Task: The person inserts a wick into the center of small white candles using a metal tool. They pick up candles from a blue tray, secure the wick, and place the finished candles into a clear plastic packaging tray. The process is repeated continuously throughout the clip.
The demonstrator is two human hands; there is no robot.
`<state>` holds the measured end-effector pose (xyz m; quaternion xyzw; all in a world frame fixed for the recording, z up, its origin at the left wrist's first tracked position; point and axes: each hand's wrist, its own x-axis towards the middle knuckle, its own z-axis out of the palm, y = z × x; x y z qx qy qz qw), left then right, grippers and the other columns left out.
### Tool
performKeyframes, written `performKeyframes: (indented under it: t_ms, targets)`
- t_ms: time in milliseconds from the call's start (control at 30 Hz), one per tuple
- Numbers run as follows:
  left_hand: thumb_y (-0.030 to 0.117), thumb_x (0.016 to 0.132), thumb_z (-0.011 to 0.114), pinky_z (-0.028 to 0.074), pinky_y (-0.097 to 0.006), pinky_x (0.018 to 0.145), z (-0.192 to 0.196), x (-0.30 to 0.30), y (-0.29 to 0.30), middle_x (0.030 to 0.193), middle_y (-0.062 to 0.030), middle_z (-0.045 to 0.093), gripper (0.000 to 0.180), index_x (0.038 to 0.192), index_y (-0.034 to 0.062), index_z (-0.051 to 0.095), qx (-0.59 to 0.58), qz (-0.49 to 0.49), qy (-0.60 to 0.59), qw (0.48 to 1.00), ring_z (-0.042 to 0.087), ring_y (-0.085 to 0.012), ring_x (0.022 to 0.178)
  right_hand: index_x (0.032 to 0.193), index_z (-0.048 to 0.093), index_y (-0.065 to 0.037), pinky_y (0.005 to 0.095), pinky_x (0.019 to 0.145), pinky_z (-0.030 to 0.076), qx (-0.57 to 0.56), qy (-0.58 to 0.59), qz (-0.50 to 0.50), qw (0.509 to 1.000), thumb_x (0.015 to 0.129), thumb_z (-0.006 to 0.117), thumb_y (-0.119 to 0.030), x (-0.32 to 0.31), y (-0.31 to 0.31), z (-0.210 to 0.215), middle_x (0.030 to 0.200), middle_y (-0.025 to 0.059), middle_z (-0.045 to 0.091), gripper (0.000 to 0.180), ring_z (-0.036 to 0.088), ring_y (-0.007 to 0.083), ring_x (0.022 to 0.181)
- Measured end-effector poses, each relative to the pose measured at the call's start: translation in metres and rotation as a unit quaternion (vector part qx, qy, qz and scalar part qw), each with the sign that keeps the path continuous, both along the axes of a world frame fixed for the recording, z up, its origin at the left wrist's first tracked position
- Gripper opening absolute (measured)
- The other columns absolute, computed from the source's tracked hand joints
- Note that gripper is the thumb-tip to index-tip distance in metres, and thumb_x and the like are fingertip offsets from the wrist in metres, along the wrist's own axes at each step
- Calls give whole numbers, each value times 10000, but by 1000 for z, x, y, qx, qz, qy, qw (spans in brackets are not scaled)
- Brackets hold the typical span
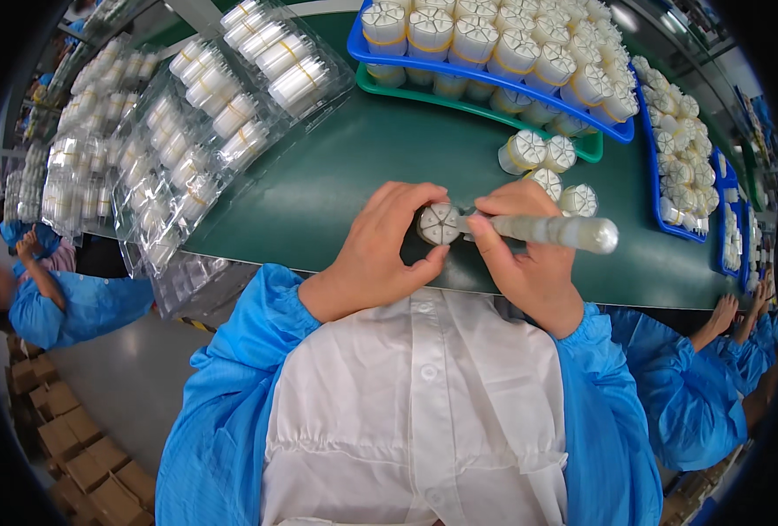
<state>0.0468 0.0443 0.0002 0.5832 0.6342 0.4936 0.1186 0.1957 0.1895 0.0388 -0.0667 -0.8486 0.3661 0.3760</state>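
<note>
My left hand (378, 254) curls its thumb and fingers around a round white bundle (440, 223) at the table's near edge. Its top end, split into wedge-shaped segments, faces up. In my right hand (533, 254) is a hand tool with a thick, whitish, translucent handle (564, 232) that sticks out to the right. The tool's narrow front end meets the right side of the bundle; my fingers partly hide it, so its exact kind cannot be made out. Just beyond my right hand stand several similar white bundles (579, 200), upright on the green table (319, 188).
A blue tray (485, 72) full of banded white bundles sits over a green tray (593, 147) at the back. Clear plastic trays (222, 149) with banded white pieces lie at left. More blue trays (654, 188) line the right. Co-workers in blue sleeves (682, 386) sit on both sides.
</note>
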Motion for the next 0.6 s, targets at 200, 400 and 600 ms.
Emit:
performKeyframes:
  t_ms: [200,400,600]
  targets:
    - [4,724,749,504,-373,906,2,-1,1,1204,-102,639,632,1318,40,536,-15,-18,-15,1000,593,-287,1083,972,672,3,304,539,465,-21,-33,-5,999,843,788,-3,0,-2,0,884,101,658,173,611,175,638]
    - [19,726,769,498,-398,917,4,0,2,1202,-108,638,599,1289,42,563,-5,-12,-9,1000,591,-312,1092,966,664,2,324,598,511,-33,-29,6,999,844,791,-24,-2,-2,-4,896,108,655,179,662,227,702]
    - [91,770,832,491,-424,933,10,-6,6,1181,-139,645,510,1230,44,618,-13,-25,71,997,599,-349,1088,997,682,5,339,644,526,19,-43,10,999,842,796,-36,5,2,-1,916,129,666,197,675,249,746]
